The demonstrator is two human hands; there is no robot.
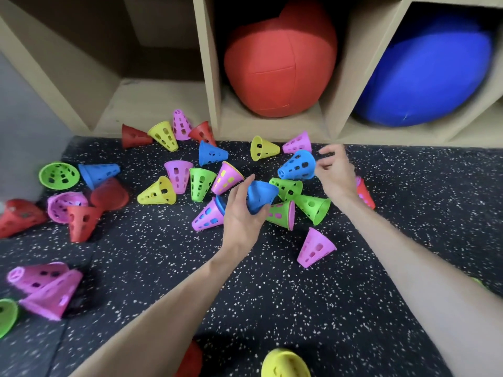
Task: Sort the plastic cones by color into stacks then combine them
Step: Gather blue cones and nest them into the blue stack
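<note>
The left hand (pixel 239 210) holds a blue cone (pixel 260 195) above the floor, with the fingers and thumb curled around its narrow part and its wide rim turned up and to the right. The right hand (pixel 333 174) is just beside a second blue cone (pixel 298 165), its fingers half bent at the wide rim of this cone; I cannot tell if it really grips the cone or only touches it.

Under and between the two hands lies a group of green cones (pixel 311 204) on their sides, one of them with a pink cone inside. A pink cone (pixel 206 217) with a blue one inside lies just left of the left hand, and another pink cone (pixel 314 247) lies alone below the right forearm. More cones in yellow, pink, green, blue and red are scattered on the black speckled floor (pixel 272 295). A cluster of red cones (pixel 81 221) and pink ones is at the left, and two pink cones (pixel 45 288) lie at the lower left edge. One yellow cone (pixel 284 363) is at the bottom edge, blurred.

Behind the cones stands a wooden shelf (pixel 209 77) with open compartments. One compartment holds a red cushion (pixel 280 61), the next one a blue cushion (pixel 427 74). No writing or label can be read on any thing.
</note>
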